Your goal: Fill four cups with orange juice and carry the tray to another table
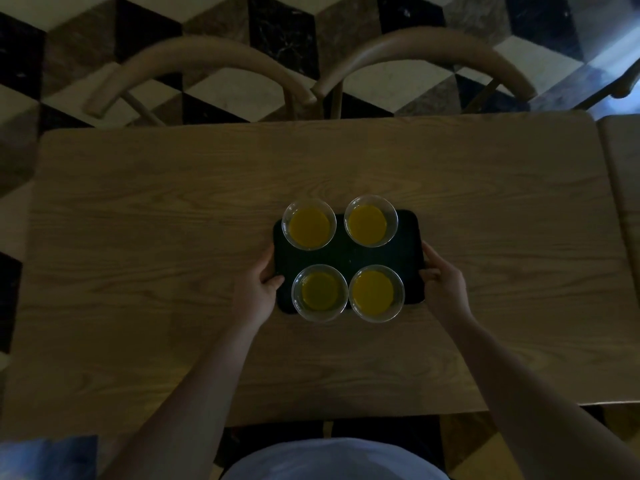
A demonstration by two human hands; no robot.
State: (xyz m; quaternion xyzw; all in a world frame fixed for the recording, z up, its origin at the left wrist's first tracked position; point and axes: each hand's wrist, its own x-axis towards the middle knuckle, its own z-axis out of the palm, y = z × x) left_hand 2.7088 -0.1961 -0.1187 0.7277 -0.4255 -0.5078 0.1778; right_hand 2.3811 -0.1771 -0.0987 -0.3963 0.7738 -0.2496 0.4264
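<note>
A black rectangular tray [348, 258] lies on a wooden table [173, 237]. On it stand clear plastic cups holding orange juice: far left cup [309, 224], far right cup [370, 221], near left cup [319, 293], near right cup [376, 293]. My left hand [258, 284] grips the tray's left edge, thumb over the rim. On the opposite edge my right hand [441, 277] holds the tray the same way. Whether the tray touches the table or hovers just above it, I cannot tell.
Two wooden chairs [207, 69] [426, 55] with curved backs stand at the table's far side. A second table top [623, 174] adjoins on the right. The floor [277, 32] is patterned in black, brown and cream tiles.
</note>
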